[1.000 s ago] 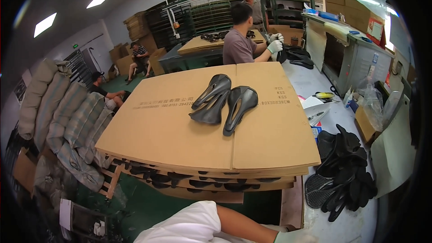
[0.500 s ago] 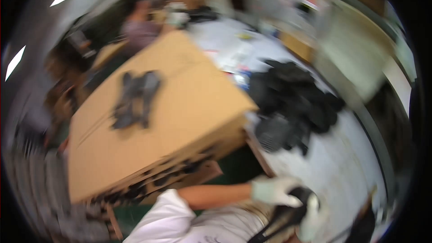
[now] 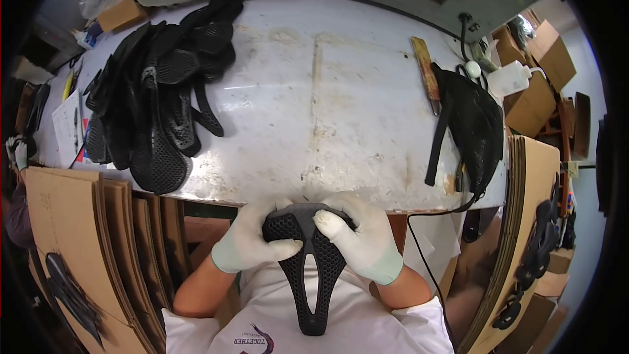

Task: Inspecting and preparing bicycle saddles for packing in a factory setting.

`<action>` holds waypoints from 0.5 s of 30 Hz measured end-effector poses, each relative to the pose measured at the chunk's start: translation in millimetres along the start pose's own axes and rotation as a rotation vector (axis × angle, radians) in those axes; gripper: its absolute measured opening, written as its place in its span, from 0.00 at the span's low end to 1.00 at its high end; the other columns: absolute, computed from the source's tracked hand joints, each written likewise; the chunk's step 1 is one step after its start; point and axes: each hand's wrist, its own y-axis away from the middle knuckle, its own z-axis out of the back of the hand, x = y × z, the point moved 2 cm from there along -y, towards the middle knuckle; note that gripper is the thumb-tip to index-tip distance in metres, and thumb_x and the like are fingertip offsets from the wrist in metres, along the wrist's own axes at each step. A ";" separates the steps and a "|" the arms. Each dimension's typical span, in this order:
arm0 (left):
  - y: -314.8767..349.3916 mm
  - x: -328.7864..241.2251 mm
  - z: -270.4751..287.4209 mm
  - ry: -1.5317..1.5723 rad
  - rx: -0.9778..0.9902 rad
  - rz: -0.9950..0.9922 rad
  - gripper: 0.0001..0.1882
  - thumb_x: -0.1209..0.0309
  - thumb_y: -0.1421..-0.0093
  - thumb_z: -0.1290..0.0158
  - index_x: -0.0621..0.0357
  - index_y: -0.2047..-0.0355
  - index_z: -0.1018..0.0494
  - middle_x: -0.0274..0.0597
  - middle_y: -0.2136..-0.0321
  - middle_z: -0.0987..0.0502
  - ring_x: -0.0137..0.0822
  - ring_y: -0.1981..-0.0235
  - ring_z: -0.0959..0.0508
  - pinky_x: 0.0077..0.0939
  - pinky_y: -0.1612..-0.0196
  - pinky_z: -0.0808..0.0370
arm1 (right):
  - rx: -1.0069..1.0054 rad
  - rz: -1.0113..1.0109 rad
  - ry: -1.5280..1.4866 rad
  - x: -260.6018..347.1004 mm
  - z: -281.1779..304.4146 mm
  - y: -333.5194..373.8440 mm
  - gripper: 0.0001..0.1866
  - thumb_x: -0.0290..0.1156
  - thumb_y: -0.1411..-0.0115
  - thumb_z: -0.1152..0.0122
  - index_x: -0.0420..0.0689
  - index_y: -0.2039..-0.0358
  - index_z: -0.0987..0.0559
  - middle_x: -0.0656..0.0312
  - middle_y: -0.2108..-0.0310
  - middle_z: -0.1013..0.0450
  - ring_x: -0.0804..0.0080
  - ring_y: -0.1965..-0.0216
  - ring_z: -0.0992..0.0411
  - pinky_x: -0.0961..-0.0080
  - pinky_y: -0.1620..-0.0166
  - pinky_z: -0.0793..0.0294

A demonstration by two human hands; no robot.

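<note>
A scuffed counter stretched beyond the held saddle.
The left hand and right hand gripped its wide end, thumbs on top, seemingly for steadiness, nose toward the shirt; a black pile lay leftward, likely for easy reach.

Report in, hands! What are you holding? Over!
Left hand and right hand: gloved, both gripping black saddle. Narrow nose toward white shirt. Saddle pile off left on table, not in the way.

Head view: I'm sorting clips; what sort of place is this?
Probably a bicycle-saddle workshop: a black honeycomb-patterned saddle is held, a heap of black saddles lies on a stained white worktable, and layered brown cardboard sheets lie nearby.
</note>
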 end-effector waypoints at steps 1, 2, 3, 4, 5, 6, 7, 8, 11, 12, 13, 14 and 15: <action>-1.6 0.7 -0.8 0.007 0.008 0.005 0.22 0.74 0.49 0.31 0.64 0.55 0.25 0.30 0.68 0.24 0.20 0.68 0.26 0.19 0.64 0.27 | -0.005 -0.010 0.003 -0.4 1.4 0.4 0.21 0.43 0.32 0.36 0.34 0.56 0.18 0.53 0.61 0.20 0.67 0.60 0.23 0.71 0.54 0.24; -2.5 1.5 -0.7 -0.015 0.010 -0.005 0.21 0.74 0.50 0.32 0.64 0.56 0.24 0.30 0.70 0.24 0.20 0.69 0.26 0.19 0.66 0.28 | 0.005 -0.001 0.015 -0.5 2.2 0.4 0.21 0.43 0.32 0.36 0.34 0.56 0.18 0.53 0.61 0.20 0.67 0.60 0.23 0.71 0.54 0.24; -2.9 2.1 -0.9 -0.037 0.012 -0.015 0.20 0.74 0.50 0.32 0.64 0.57 0.24 0.30 0.71 0.24 0.20 0.70 0.26 0.19 0.67 0.28 | 0.016 0.010 0.027 -1.3 2.5 1.3 0.21 0.43 0.32 0.36 0.34 0.55 0.18 0.53 0.61 0.20 0.67 0.60 0.23 0.71 0.54 0.24; -3.4 1.8 -1.2 -0.031 0.016 -0.012 0.20 0.74 0.50 0.32 0.64 0.57 0.24 0.30 0.71 0.24 0.20 0.70 0.26 0.19 0.67 0.28 | 0.014 0.003 0.031 -2.4 2.3 2.3 0.21 0.43 0.32 0.36 0.34 0.55 0.18 0.53 0.61 0.20 0.67 0.60 0.23 0.71 0.54 0.24; -3.9 1.0 -1.3 -0.064 0.014 -0.007 0.19 0.74 0.50 0.32 0.64 0.58 0.23 0.30 0.73 0.24 0.20 0.72 0.26 0.20 0.68 0.28 | 0.012 0.005 0.028 -3.1 1.9 3.0 0.21 0.43 0.32 0.36 0.34 0.55 0.18 0.53 0.61 0.20 0.67 0.60 0.22 0.71 0.54 0.24; -2.8 0.2 -1.2 -0.097 0.006 -0.001 0.18 0.73 0.51 0.33 0.64 0.59 0.23 0.30 0.74 0.25 0.20 0.73 0.27 0.21 0.69 0.29 | 0.016 0.009 0.024 -3.3 0.5 3.9 0.21 0.43 0.32 0.36 0.34 0.55 0.18 0.53 0.60 0.20 0.67 0.60 0.22 0.71 0.53 0.24; -2.5 -0.1 -0.8 -0.091 0.002 0.002 0.18 0.73 0.51 0.33 0.64 0.59 0.23 0.30 0.74 0.25 0.20 0.73 0.27 0.21 0.69 0.29 | 0.022 0.005 0.027 -4.0 -1.0 4.6 0.21 0.43 0.32 0.36 0.34 0.55 0.18 0.53 0.60 0.20 0.67 0.60 0.22 0.71 0.53 0.24; -2.6 0.0 -0.4 -0.102 0.004 0.014 0.18 0.72 0.51 0.32 0.64 0.61 0.23 0.31 0.75 0.25 0.21 0.73 0.27 0.21 0.70 0.29 | 0.001 0.006 0.012 -4.9 -2.0 4.8 0.21 0.43 0.32 0.36 0.34 0.55 0.18 0.53 0.61 0.20 0.66 0.60 0.22 0.71 0.53 0.24; -1.5 -3.3 1.0 -0.110 -0.009 0.023 0.17 0.70 0.52 0.32 0.64 0.64 0.23 0.32 0.76 0.25 0.22 0.74 0.27 0.22 0.70 0.29 | 0.018 0.032 0.013 -7.4 -3.0 2.0 0.22 0.43 0.34 0.34 0.34 0.54 0.19 0.52 0.60 0.20 0.64 0.58 0.22 0.71 0.51 0.24; -1.4 -6.2 -0.2 -0.114 -0.018 0.018 0.17 0.69 0.52 0.32 0.64 0.65 0.23 0.33 0.77 0.26 0.22 0.74 0.27 0.22 0.70 0.29 | 0.050 0.061 0.025 -8.3 -0.6 1.4 0.23 0.43 0.35 0.33 0.34 0.52 0.20 0.52 0.58 0.21 0.63 0.57 0.22 0.71 0.50 0.24; -0.6 -10.2 -0.7 -0.102 -0.025 0.017 0.17 0.69 0.52 0.32 0.64 0.65 0.23 0.33 0.77 0.26 0.22 0.74 0.27 0.22 0.70 0.29 | 0.060 0.058 0.034 -12.1 2.0 0.7 0.23 0.43 0.35 0.33 0.34 0.52 0.20 0.52 0.58 0.21 0.63 0.57 0.22 0.71 0.50 0.24; 0.3 -14.9 -0.8 -0.157 -0.024 0.015 0.16 0.69 0.52 0.32 0.64 0.66 0.23 0.34 0.77 0.26 0.24 0.74 0.26 0.23 0.70 0.29 | 0.117 0.139 0.034 -16.0 4.2 -0.1 0.25 0.42 0.37 0.32 0.35 0.49 0.21 0.50 0.57 0.20 0.60 0.57 0.21 0.68 0.50 0.23; 1.1 -16.7 -1.0 -0.211 -0.028 0.012 0.16 0.69 0.52 0.33 0.65 0.67 0.24 0.36 0.77 0.25 0.25 0.74 0.26 0.23 0.70 0.29 | 0.179 0.222 0.032 -18.9 6.9 -0.5 0.27 0.42 0.40 0.30 0.36 0.47 0.22 0.49 0.56 0.20 0.58 0.56 0.20 0.65 0.51 0.22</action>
